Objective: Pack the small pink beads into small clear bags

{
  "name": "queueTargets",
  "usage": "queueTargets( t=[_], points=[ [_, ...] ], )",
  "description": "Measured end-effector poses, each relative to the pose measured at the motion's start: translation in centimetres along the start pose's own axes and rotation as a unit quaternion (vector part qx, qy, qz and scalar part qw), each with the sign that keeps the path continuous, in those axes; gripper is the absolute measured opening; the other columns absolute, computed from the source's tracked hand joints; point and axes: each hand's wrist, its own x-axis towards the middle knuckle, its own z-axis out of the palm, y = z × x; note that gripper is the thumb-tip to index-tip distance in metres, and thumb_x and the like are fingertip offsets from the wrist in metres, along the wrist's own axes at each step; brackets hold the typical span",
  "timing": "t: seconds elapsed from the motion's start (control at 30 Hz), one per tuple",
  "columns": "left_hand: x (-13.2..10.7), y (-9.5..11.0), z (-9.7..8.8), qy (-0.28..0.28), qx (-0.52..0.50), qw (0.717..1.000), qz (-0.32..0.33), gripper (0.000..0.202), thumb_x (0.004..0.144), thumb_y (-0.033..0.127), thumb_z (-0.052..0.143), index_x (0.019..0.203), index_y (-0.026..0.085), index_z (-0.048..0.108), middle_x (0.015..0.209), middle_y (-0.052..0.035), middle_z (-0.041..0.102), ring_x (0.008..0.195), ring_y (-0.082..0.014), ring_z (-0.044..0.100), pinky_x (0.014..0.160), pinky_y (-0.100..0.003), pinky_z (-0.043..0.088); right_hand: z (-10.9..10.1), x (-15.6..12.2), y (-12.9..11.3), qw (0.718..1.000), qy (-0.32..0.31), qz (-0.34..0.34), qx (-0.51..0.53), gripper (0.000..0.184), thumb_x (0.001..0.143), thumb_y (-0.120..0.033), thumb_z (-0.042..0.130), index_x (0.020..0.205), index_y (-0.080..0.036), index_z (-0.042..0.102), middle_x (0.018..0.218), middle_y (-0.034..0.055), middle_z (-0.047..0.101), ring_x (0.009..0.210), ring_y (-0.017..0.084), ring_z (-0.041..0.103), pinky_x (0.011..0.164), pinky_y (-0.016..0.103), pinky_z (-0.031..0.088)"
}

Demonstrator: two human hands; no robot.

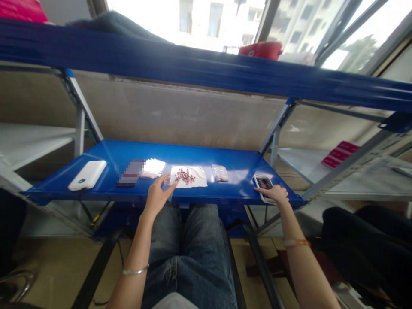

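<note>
"Left hand (157, 192)?"
"Half open by the pinkish bits (183, 176) on the white sheet (201, 175), can't tell if it's holding anything."
"Right hand (278, 195)?"
"Loosely curled, thumb at the phone (264, 183), grip unclear."

We look out from the seated person's head, facing forward and down; the lap (195, 253) lies close beneath us; the left hand (159, 191) and the right hand (277, 194) show farther forward, at a blue table (241, 169) seen from above; past an upper beam (206, 64), we face a bright window (167, 17).
</note>
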Motion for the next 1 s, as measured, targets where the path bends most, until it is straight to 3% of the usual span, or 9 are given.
queueTargets(
  t=[0.13, 0.3, 0.4, 0.5, 0.57, 0.63, 0.7, 0.8, 1.0],
  points=[
    [0.0, 0.1, -0.1, 0.001, 0.000, 1.000, -0.003, 0.049, 0.073, 0.049, 0.060, 0.110, 0.018, 0.058, 0.103, -0.0084, 0.067, 0.098, -0.0234, 0.061, 0.086, -0.035, 0.045, 0.1, -1.2, -1.0, 0.998, -0.011, 0.056, 0.008, 0.111, 0.046, -0.070, 0.070, 0.130, -0.002, 0.042, 0.132, 0.0311, 0.038, 0.123, 0.042, 0.036, 0.097, 0.050, 0.033],
    [0.0, 0.2, -0.2, 0.007, -0.001, 1.000, -0.007, 0.049, 0.072, 0.048, 0.062, 0.110, 0.016, 0.059, 0.104, -0.0096, 0.067, 0.099, -0.0241, 0.061, 0.087, -0.035, 0.045, -0.3, -1.5, -1.3, 0.999, -0.009, 0.049, 0.022, 0.102, 0.049, -0.065, 0.072, 0.127, -0.004, 0.045, 0.130, 0.0306, 0.039, 0.122, 0.042, 0.036, 0.096, 0.051, 0.032],
    [0.1, 0.2, -0.1, 0.017, 0.003, 1.000, -0.005, 0.052, 0.071, 0.045, 0.064, 0.113, 0.016, 0.057, 0.106, -0.0107, 0.066, 0.101, -0.0249, 0.060, 0.088, -0.036, 0.045, 0.0, -3.0, -2.3, 0.998, 0.060, 0.018, -0.009, 0.088, 0.058, -0.057, 0.071, 0.123, -0.002, 0.049, 0.129, 0.0305, 0.040, 0.120, 0.043, 0.036, 0.096, 0.051, 0.029],
    [0.6, 0.4, 0.5, 0.041, 0.004, 0.999, -0.003, 0.059, 0.068, 0.041, 0.068, 0.119, 0.016, 0.052, 0.108, -0.0108, 0.066, 0.104, -0.0254, 0.059, 0.090, -0.038, 0.043, 1.3, -5.8, -4.9, 0.983, 0.157, -0.093, 0.002, 0.071, 0.070, -0.045, 0.065, 0.127, -0.006, 0.046, 0.131, 0.0272, 0.039, 0.120, 0.041, 0.036, 0.094, 0.051, 0.029],
    [1.1, 0.7, 1.1, 0.063, -0.007, 0.998, 0.000, 0.064, 0.065, 0.038, 0.071, 0.121, 0.017, 0.049, 0.107, -0.0098, 0.066, 0.105, -0.0248, 0.059, 0.091, -0.038, 0.042, 2.6, -8.0, -7.5, 0.969, 0.117, -0.210, 0.059, 0.049, 0.077, -0.042, 0.057, 0.118, -0.014, 0.057, 0.121, 0.0195, 0.052, 0.112, 0.036, 0.046, 0.090, 0.048, 0.032],
    [1.6, 1.2, 1.7, 0.078, -0.020, 0.997, 0.000, 0.062, 0.064, 0.037, 0.072, 0.119, 0.018, 0.050, 0.105, -0.0089, 0.066, 0.105, -0.0238, 0.059, 0.091, -0.038, 0.042, 4.0, -10.3, -10.5, 0.931, 0.015, -0.337, 0.141, 0.034, 0.079, -0.041, 0.055, 0.101, -0.018, 0.067, 0.104, 0.0118, 0.063, 0.098, 0.027, 0.055, 0.086, 0.040, 0.036],
    [2.0, 1.7, 2.2, 0.082, -0.023, 0.996, -0.004, 0.057, 0.064, 0.036, 0.072, 0.114, 0.018, 0.052, 0.105, -0.0086, 0.066, 0.104, -0.0232, 0.059, 0.091, -0.038, 0.043, 5.4, -12.5, -13.4, 0.890, -0.063, -0.414, 0.183, 0.026, 0.079, -0.039, 0.058, 0.089, -0.019, 0.070, 0.092, 0.0071, 0.067, 0.086, 0.022, 0.059, 0.081, 0.034, 0.038],
    [2.0, 2.1, 2.6, 0.081, -0.012, 0.997, 0.000, 0.050, 0.065, 0.036, 0.071, 0.109, 0.019, 0.055, 0.104, -0.0081, 0.067, 0.103, -0.0231, 0.059, 0.090, -0.038, 0.043, 6.8, -15.5, -16.8, 0.872, -0.080, -0.442, 0.195, 0.023, 0.077, -0.041, 0.061, 0.085, -0.021, 0.071, 0.085, 0.0046, 0.067, 0.081, 0.019, 0.058, 0.076, 0.030, 0.037],
    [0.8, 1.3, 3.1, 0.145, 0.030, 0.989, 0.010, 0.054, 0.065, 0.038, 0.071, 0.112, 0.019, 0.054, 0.103, -0.0088, 0.067, 0.100, -0.0243, 0.060, 0.088, -0.038, 0.043, 8.2, -19.0, -19.8, 0.902, -0.054, -0.414, 0.114, 0.024, 0.074, -0.046, 0.064, 0.080, -0.023, 0.069, 0.086, 0.0042, 0.064, 0.089, 0.022, 0.055, 0.077, 0.032, 0.032]
  ],
)
